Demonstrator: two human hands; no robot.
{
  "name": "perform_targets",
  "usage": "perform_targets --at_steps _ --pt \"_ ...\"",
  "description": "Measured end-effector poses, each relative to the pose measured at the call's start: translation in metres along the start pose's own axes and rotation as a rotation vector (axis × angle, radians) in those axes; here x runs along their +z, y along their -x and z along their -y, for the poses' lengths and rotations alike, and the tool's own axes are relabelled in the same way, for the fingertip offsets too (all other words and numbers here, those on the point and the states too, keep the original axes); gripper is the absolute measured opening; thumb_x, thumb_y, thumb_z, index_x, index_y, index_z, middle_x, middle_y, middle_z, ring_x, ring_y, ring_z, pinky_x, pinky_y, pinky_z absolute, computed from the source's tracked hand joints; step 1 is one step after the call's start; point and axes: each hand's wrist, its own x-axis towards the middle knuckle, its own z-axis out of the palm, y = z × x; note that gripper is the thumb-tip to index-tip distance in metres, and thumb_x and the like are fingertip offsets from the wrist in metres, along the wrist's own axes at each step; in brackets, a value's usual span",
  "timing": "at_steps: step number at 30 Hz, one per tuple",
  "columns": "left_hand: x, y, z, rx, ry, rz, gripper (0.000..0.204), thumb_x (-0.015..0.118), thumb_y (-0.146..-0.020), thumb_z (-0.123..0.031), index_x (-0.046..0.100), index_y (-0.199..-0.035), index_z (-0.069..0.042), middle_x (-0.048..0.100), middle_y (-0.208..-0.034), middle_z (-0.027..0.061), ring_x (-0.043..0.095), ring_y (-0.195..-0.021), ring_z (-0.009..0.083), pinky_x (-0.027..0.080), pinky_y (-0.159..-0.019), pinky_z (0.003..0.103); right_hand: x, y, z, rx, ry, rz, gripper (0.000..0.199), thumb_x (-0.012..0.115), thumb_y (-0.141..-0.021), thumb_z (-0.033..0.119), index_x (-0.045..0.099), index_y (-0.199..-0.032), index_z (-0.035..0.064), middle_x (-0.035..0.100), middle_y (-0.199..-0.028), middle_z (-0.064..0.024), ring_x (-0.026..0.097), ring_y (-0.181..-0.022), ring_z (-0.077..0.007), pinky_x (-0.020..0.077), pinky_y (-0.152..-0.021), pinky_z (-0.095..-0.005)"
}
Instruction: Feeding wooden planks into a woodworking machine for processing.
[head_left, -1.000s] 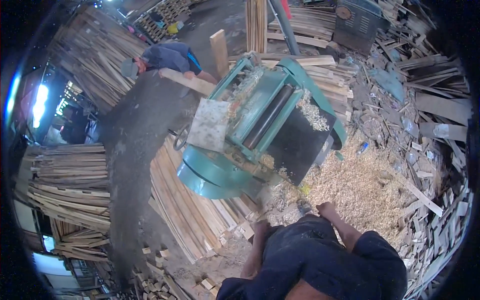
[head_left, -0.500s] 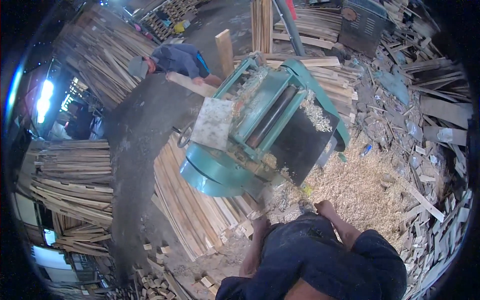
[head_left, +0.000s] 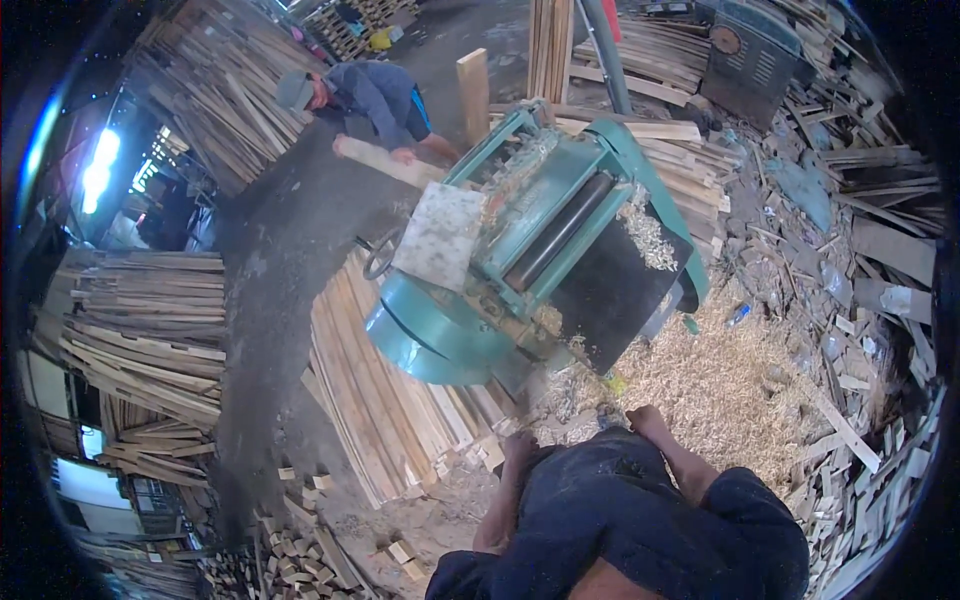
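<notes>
Head shows wearer's two hands (head_left: pixel 519 445) (head_left: pixel 648 418), one green planer (head_left: pixel 555 235).

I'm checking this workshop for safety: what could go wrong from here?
The exposed roller on the machine might snag whatever touches it if turning. A co-worker's hand holds a board beside the machine and could get pinched. The shavings heaped nearby might be slippery underfoot.

A green metal planer (head_left: pixel 537 208) stands ahead, its dark roller (head_left: pixel 560 233) exposed

Green machine (head_left: pixel 530 218) beside wood shavings (head_left: pixel 715 385)
</notes>
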Motion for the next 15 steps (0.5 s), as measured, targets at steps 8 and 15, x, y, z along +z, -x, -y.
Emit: perform_targets --at_steps 8,15 --pt "0.016 0.03 -0.03 -0.059 0.254 0.004 0.015 0.049 -0.086 -0.012 0.048 -0.072 -0.007 0.039 -0.054 -0.0002 0.039 -0.042 0.0111 0.031 -0.036 0.025 0.015 -0.024 -0.039 -0.331 0.257 -0.003 0.028 0.057 -0.078 0.029 0.063 -0.077 0.0018 0.06 -0.061 -0.0166 0.061 -0.059 -0.031 0.048 -0.056 -0.0402" --pt "0.016 0.026 -0.027 -0.041 0.248 0.026 0.018 0.05 -0.087 -0.015 0.046 -0.071 -0.008 0.041 -0.054 0.0005 0.04 -0.041 0.0113 0.031 -0.035 0.025 0.012 -0.023 -0.032 -0.099 0.336 0.056 0.019 0.057 -0.075 0.024 0.06 -0.082 0.0076 0.062 -0.068 -0.0128 0.064 -0.066 -0.0287 0.0503 -0.062 -0.0405"
